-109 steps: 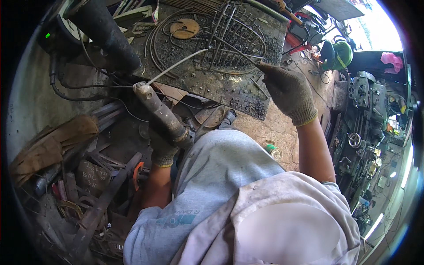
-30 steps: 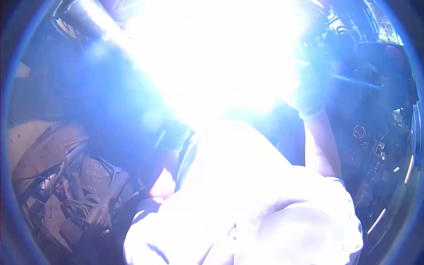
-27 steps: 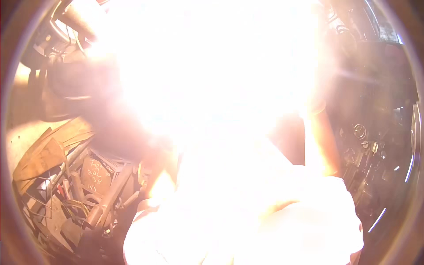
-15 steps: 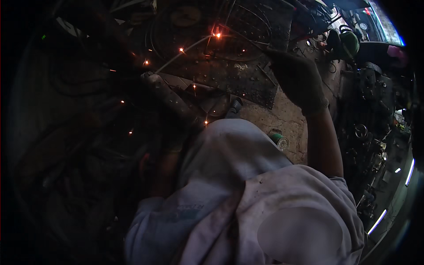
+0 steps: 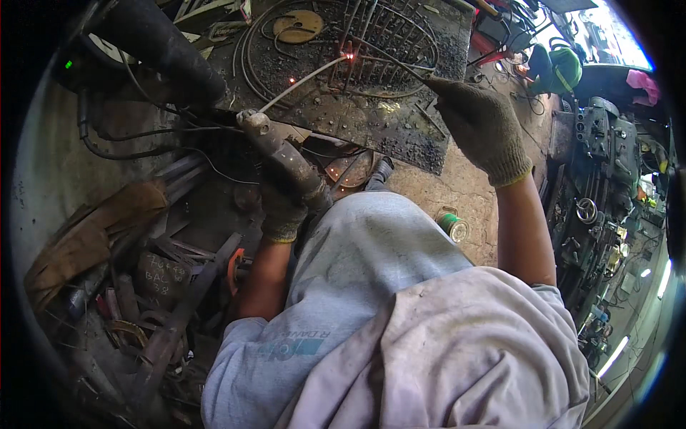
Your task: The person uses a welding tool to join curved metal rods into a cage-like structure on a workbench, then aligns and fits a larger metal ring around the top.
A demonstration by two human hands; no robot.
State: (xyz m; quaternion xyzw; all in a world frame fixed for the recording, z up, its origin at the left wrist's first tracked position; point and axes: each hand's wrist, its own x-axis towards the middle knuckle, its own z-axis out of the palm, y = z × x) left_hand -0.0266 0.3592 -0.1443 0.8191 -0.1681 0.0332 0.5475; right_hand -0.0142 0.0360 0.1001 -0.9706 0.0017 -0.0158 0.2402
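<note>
Right hand's (image 5: pixel 482 125) fingers are pinching a thin rod's (image 5: pixel 393 58) end; left hand's (image 5: pixel 282 207) fingers are gripping an electrode holder (image 5: pixel 286 161). Its electrode (image 5: pixel 304 83) is ending at the wire rack (image 5: pixel 400 36) on the counter (image 5: pixel 411 136), tip now glowing red, unlike the first frame. Glare and darkness are gone; fewer sparks are showing.

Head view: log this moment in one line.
left hand: gripping rod holder | right hand: gripping thin bar | rod: tip glowing red at wire rack | table: littered with grit
</note>
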